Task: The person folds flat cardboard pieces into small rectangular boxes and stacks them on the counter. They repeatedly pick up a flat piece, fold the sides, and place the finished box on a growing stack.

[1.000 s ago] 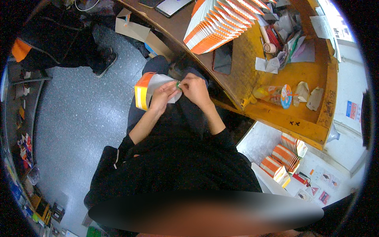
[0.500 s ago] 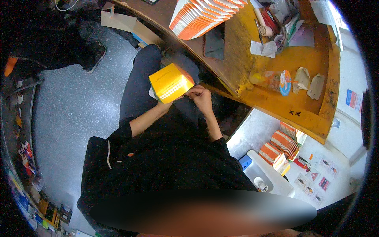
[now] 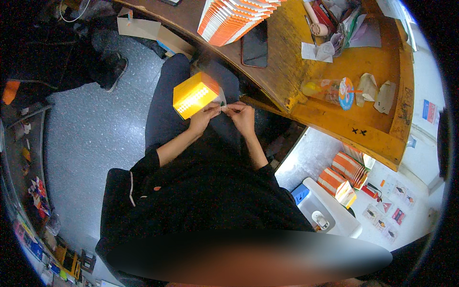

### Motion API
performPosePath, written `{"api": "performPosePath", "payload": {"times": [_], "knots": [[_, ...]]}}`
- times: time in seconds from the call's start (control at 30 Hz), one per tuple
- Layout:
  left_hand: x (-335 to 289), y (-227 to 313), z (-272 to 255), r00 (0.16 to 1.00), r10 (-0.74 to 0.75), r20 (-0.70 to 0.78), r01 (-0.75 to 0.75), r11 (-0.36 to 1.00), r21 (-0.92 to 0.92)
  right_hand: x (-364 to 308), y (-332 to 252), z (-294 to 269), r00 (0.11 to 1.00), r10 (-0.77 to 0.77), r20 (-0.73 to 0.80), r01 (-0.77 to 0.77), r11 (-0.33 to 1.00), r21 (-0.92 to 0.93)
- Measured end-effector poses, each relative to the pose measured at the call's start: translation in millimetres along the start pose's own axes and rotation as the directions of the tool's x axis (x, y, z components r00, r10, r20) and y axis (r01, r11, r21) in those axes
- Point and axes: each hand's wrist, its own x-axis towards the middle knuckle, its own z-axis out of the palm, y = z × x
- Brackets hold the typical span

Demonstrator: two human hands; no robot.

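A yellow-and-orange paper box [image 3: 195,97] with a row of white marks along one side is tilted above my lap. My left hand [image 3: 202,118] grips it from below, fingers closed at its near right corner. From the right, my right hand [image 3: 241,116] meets it there, thumb and fingers pinched together. A thin pale edge and a small dark spot show between the two sets of fingertips. Whether the right fingers pinch the box's flap or some small separate piece, I cannot tell.
A stack of orange-and-white folded cartons [image 3: 234,21] stands on the wooden desk beside a dark phone [image 3: 255,45]. A clear cup [image 3: 330,92] lies in the desk's tray section. More cartons [image 3: 336,181] sit near a white basin [image 3: 330,210]. Another person's shoe [image 3: 116,71] is at left.
The box has shifted slightly left and turned, so its right corner now shows. My left hand's fingers have come into view, and the two hands' fingertips have drawn together.
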Motion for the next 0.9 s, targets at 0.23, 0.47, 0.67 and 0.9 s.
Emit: {"api": "performPosePath", "payload": {"times": [0.23,0.47,0.67,0.9], "knots": [[-3,-1,4,0.995,0.036,-0.097,-0.046,0.993,-0.113,5,0,1,0.993,-0.113,0.015,0.114,0.990,-0.083],[-10,38,12,0.987,0.142,-0.077,-0.137,0.989,0.062,5,-21,7,0.969,-0.234,-0.083,0.220,0.964,-0.150],[-26,78,13,0.954,0.224,-0.197,-0.225,0.974,0.018,6,-48,14,0.852,-0.509,-0.126,0.473,0.850,-0.231],[-52,136,-7,0.969,0.137,-0.206,-0.197,0.930,-0.309,23,-82,-15,0.778,-0.621,-0.092,0.597,0.778,-0.198]]}}
